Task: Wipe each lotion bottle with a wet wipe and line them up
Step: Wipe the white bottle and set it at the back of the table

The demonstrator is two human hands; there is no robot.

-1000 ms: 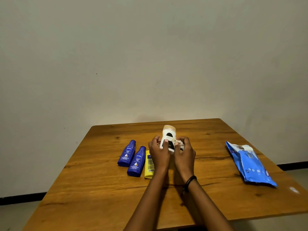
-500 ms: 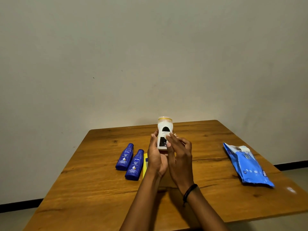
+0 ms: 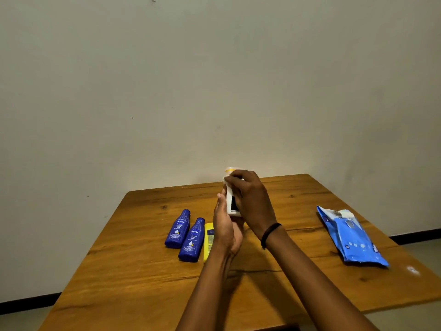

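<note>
Risks first. The white bottle (image 3: 230,204) is up off the table (image 3: 133,271), upright and pinned between two hands. If the right hand (image 3: 250,199) rubs hard, it could twist or slide the bottle out of the lower grip, since a wet surface is probably slick. It would then drop onto the row lying just below-left of the left fingers (image 3: 220,201): the yellow bottle (image 3: 208,240) and two blue bottles (image 3: 192,240) (image 3: 177,229), which sit side by side. A knock there would likely scatter the line. Pressing down on the cap could also pop it; I can't see whether it's shut tight.

Fingers now. The left hand (image 3: 225,229) holds the bottle's lower part. Its fingers run up the bottle's left side, only slightly bent, and the thumb is hidden behind. The right hand's fingers are curled over the bottle's top and front, with the fingertips (image 3: 235,178) at the cap end. A white bit just under those tips may be the wipe (image 3: 224,179), too small to be sure. The blue wipe pack (image 3: 350,237) lies flat well right of the right fingers, untouched.
</note>
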